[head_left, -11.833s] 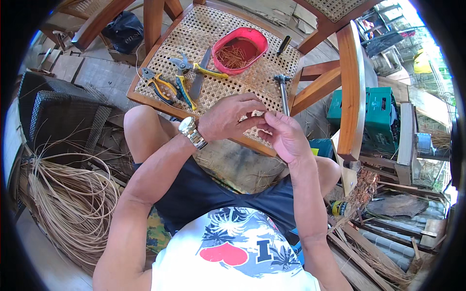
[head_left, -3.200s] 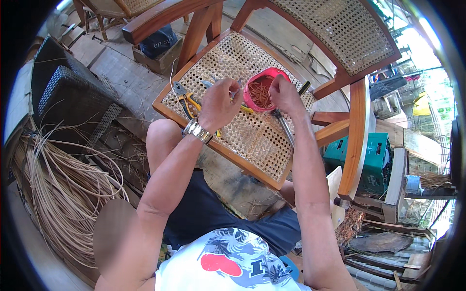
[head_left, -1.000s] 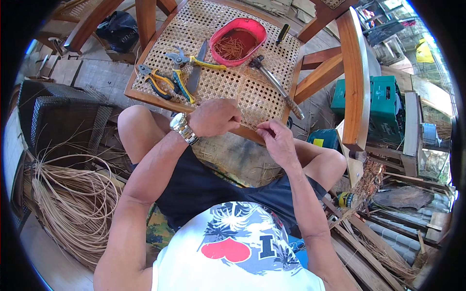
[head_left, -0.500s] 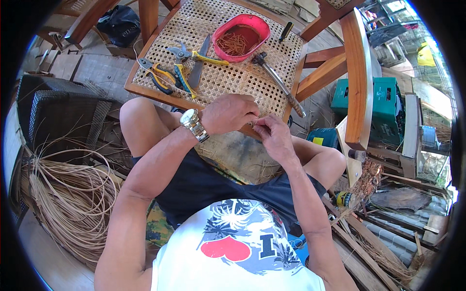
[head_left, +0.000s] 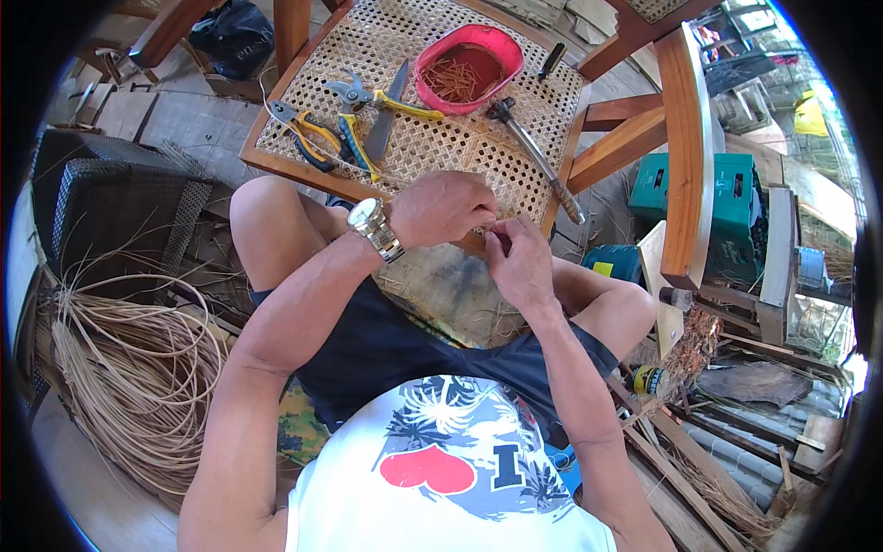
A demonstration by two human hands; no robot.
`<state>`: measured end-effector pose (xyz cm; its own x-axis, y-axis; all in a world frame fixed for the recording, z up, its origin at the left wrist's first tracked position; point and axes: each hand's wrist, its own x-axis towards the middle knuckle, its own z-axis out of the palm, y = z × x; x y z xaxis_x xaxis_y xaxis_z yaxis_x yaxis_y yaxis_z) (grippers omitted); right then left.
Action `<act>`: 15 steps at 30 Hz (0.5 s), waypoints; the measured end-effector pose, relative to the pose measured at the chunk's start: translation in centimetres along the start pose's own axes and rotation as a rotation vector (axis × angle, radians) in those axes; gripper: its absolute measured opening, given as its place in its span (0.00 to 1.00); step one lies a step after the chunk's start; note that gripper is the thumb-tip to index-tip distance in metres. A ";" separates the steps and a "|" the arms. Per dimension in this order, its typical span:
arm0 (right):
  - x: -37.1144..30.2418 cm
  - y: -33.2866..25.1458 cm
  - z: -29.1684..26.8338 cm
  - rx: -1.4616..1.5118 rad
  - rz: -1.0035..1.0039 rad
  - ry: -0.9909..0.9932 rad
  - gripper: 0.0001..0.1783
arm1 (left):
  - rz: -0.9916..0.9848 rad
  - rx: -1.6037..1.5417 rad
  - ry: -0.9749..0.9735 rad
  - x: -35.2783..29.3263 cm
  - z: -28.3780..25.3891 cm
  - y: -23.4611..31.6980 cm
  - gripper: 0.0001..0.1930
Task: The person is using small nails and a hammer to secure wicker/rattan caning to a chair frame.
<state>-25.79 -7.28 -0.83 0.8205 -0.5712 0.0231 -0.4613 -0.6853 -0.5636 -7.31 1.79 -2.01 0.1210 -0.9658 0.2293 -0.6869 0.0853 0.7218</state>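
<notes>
My left hand (head_left: 446,210), with a watch (head_left: 374,228) on its wrist, is at the front edge of a chair's woven cane seat (head_left: 368,46). Its fingers are curled inward. Close beside it, my right hand (head_left: 521,265) pinches thumb to fingers at the same edge. What lies between the fingertips is too small to make out. On the seat beyond them lie pliers (head_left: 308,138), yellow-handled pruning shears (head_left: 405,103), a knife (head_left: 379,133) and a hammer (head_left: 538,156). A pink tub (head_left: 516,69) holds thin brown pegs or sticks.
A big coil of rattan strands (head_left: 138,377) lies at the left, below a dark mesh-covered box (head_left: 120,202). Wooden chair legs (head_left: 685,156) rise at the right, in front of green crates (head_left: 731,207). Scrap wood (head_left: 690,460) covers the lower right. A black short object (head_left: 552,61) sits near the tub.
The view has shifted slightly, so the seat and tools appear a little lower and further right. Both hands stay together at the seat edge, with only small finger movements.
</notes>
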 end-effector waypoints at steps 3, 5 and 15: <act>0.2 0.0 -0.4 -0.083 -0.119 -0.006 0.05 | -0.005 0.000 -0.050 -0.3 -0.7 0.0 0.10; 0.5 0.4 -0.7 -0.113 -0.205 -0.028 0.06 | -0.006 0.009 -0.082 -0.4 -1.1 0.2 0.10; 1.0 0.8 -1.2 0.122 -0.002 -0.160 0.05 | -0.208 0.099 -0.153 -0.7 -0.2 -0.3 0.10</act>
<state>-25.70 -8.96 -0.26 0.8690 -0.4842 -0.1019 -0.4233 -0.6207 -0.6600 -7.01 2.53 -2.26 0.1618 -0.9865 -0.0238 -0.7262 -0.1354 0.6740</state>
